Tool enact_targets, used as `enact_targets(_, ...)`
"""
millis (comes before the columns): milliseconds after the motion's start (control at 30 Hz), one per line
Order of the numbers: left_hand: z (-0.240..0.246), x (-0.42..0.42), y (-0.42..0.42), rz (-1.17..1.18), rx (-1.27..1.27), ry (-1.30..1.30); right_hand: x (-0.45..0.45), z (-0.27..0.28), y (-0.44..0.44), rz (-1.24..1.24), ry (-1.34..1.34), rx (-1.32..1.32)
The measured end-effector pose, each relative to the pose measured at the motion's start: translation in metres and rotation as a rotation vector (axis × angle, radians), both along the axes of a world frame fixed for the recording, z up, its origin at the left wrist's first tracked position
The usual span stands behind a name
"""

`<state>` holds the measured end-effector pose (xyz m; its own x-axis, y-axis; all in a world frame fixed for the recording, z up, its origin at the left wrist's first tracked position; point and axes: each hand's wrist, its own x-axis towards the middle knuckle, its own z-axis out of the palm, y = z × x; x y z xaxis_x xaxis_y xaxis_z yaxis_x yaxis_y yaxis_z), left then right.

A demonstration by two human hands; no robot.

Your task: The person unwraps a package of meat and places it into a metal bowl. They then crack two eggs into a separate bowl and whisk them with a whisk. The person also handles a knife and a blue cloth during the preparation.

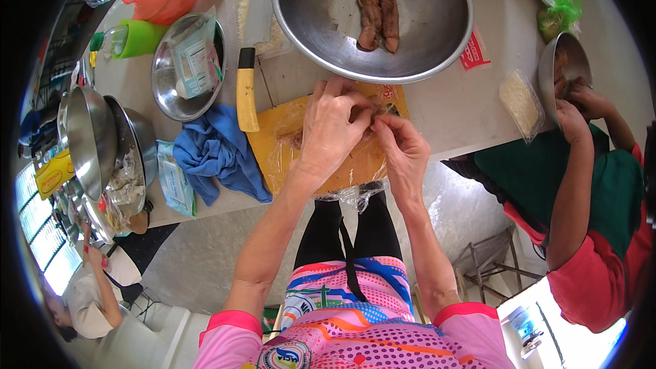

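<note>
My left hand [335,125] lies over a brown, meat-like piece of food [291,139] on clear plastic film [287,169]. Its curled fingertips hold the food near its right part. Close by, my right hand [402,146] pinches at the right end of the same food with thumb and forefinger; the exact pinched bit is hidden. Under the film is a yellow cutting board [259,151], with film hanging over its front edge. Just beyond the board, a large steel bowl [318,25] holds two long brown rolls [366,10], side by side.
A knife [247,97] with a yellow handle lies left of the board, near a blue cloth [220,148], a wipes pack [175,179] and a steel bowl [159,82] containing a packet. At right, another person's hands [576,113] work in a metal bowl [548,69], beside a packet [520,102].
</note>
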<state>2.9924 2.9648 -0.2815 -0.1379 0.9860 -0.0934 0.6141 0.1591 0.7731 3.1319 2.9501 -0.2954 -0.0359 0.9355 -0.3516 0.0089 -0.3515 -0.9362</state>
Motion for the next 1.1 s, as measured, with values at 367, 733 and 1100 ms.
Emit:
enact_targets(367,-0.008,-0.007,-0.017,0.024,0.178,-0.074,-0.007,0.001,0.006,0.034,-0.142,0.095)
enact_targets(733,0.001,0.003,-0.020,-0.013,0.313,0.053,-0.005,0.007,0.014,0.223,-0.352,0.364)
enact_targets(1100,-0.004,-0.007,-0.010,-0.147,0.317,0.026,0.000,-0.003,0.016,0.165,-0.125,0.159)
